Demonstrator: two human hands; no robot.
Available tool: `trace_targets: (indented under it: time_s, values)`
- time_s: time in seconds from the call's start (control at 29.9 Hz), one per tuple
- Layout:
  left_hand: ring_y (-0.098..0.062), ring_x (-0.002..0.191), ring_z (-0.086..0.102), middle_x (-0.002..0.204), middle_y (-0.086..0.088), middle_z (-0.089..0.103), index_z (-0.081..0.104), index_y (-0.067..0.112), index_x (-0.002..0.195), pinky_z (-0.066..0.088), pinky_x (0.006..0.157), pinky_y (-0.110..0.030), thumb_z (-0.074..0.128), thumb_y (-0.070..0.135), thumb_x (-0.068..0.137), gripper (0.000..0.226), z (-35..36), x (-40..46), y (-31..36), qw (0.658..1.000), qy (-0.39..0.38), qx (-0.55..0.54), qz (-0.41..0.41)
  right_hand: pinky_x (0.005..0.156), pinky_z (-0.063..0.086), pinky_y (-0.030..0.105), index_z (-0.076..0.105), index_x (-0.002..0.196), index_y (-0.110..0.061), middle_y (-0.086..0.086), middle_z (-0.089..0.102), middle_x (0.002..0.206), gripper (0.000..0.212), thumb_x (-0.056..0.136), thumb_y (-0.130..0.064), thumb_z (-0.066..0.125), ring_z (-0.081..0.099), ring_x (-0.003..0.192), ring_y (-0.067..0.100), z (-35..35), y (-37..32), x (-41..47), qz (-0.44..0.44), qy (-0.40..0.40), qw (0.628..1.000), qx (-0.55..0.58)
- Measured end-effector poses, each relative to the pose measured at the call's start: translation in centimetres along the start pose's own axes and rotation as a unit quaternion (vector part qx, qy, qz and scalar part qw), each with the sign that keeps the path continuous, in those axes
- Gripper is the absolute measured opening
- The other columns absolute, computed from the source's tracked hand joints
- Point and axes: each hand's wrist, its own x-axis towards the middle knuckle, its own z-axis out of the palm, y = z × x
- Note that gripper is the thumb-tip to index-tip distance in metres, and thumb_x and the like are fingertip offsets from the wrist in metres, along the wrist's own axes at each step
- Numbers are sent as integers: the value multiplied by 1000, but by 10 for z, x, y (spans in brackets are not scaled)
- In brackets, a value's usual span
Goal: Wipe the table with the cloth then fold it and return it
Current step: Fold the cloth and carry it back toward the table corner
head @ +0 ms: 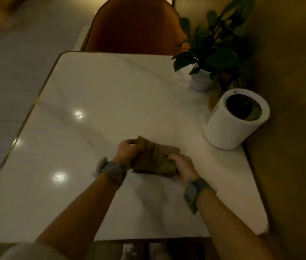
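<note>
Left hand (pixel 127 150) and right hand (pixel 181 167) both clenched

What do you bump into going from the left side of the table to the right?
Left hand → brown cloth → right hand → white roll.

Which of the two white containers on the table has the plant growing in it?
The smaller white pot at the far right corner; the big white cylinder nearer the hands shows no leaves.
</note>
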Motion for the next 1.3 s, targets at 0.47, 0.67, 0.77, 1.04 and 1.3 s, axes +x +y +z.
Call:
trace_targets:
  time_s: [0.47, 0.67, 0.77, 1.04, 1.3]
  values:
    - [-33, 115, 57, 125, -15, 63, 57, 10, 126, 46, 99, -36, 59, -5, 80, 49, 179, -24, 36, 898, -265, 291, 197, 80, 47, 37, 56, 106, -7, 7, 58, 89, 14, 95, -11, 48, 54, 77, 20, -128, 55, -57, 14, 201, 903, 379]
    - [-30, 118, 56, 128, -13, 63, 60, 10, 124, 41, 103, -32, 57, 0, 85, 41, 229, -33, 20, 860, -250, 351, 272, 86, 47, 39, 57, 99, -4, 6, 56, 81, 11, 95, -8, 48, 54, 87, 27, -148, 74, -62, 26, 256, 872, 416]
    - [-32, 116, 58, 125, -16, 63, 60, 8, 123, 43, 101, -33, 55, -4, 84, 42, 237, -29, 16, 840, -255, 367, 308, 81, 48, 38, 62, 103, 2, 8, 59, 85, 18, 95, -6, 47, 55, 85, 28, -147, 74, -57, 23, 276, 876, 395]
    - [-35, 126, 47, 138, -17, 51, 58, 14, 126, 41, 106, -42, 54, 2, 85, 42, 245, -6, -7, 721, -288, 511, 370, 92, 51, 55, 65, 106, 10, 28, 67, 110, 28, 83, -4, 60, 63, 100, 43, -150, 93, -33, 26, 358, 898, 255]
    - [-34, 127, 46, 136, -17, 53, 58, 10, 126, 38, 107, -38, 53, 3, 85, 41, 242, -2, -13, 714, -290, 520, 368, 82, 57, 53, 60, 106, 5, 24, 68, 107, 45, 67, -17, 66, 65, 94, 38, -153, 120, -8, 35, 387, 898, 208]
